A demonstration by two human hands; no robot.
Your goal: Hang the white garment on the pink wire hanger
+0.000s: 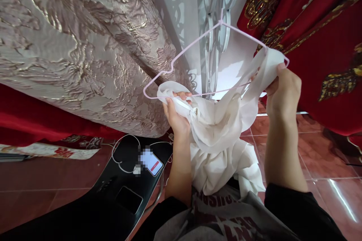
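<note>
A thin pale pink wire hanger (195, 41) hangs in front of me from white metal grillwork. A white sheer garment (220, 131) drapes from it down toward my lap. My left hand (177, 111) is closed on a bunch of the white cloth at the hanger's lower left corner. My right hand (283, 90) is closed on the cloth at the hanger's right end, where the fabric is pulled over the wire shoulder.
A pinkish gold-embroidered curtain (85, 45) fills the left. Red gold-embroidered cloth (325, 45) hangs on the right. Below left, a black seat (118, 196) carries a phone (151, 162) and a white cable. The floor is glossy red tile (325, 165).
</note>
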